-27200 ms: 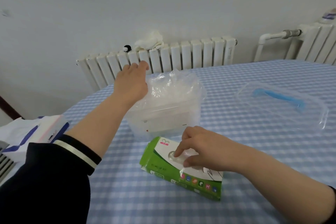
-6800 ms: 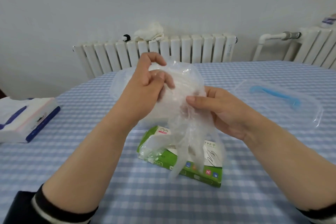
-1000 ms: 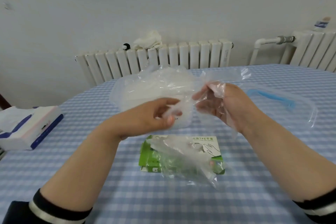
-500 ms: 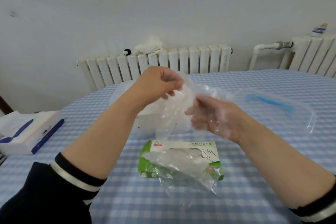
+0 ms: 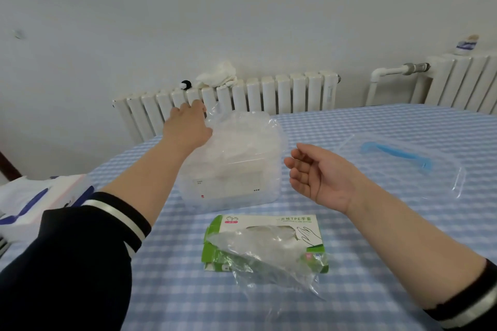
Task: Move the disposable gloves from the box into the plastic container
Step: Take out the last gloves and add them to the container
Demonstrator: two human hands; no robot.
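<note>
The clear plastic container (image 5: 231,185) stands mid-table, heaped with crumpled transparent gloves (image 5: 242,134). My left hand (image 5: 188,126) lies on the far left of that heap, fingers pressing into the gloves; I cannot see whether they grip any. My right hand (image 5: 317,174) hovers just right of the container, palm up, fingers relaxed and holding nothing. In front lies the green and white glove box (image 5: 269,239), with a loose clear glove (image 5: 266,258) spilling from its opening toward me.
The container's clear lid (image 5: 408,166) with a blue handle lies at the right. A white and blue tissue pack (image 5: 35,204) sits at the left table edge. White radiators (image 5: 269,94) line the wall behind the blue checked tablecloth (image 5: 188,290).
Both hands were working a glove in the air in front of the container. Now my left hand has gone onto the heap in the container, and my right hand has come away empty.
</note>
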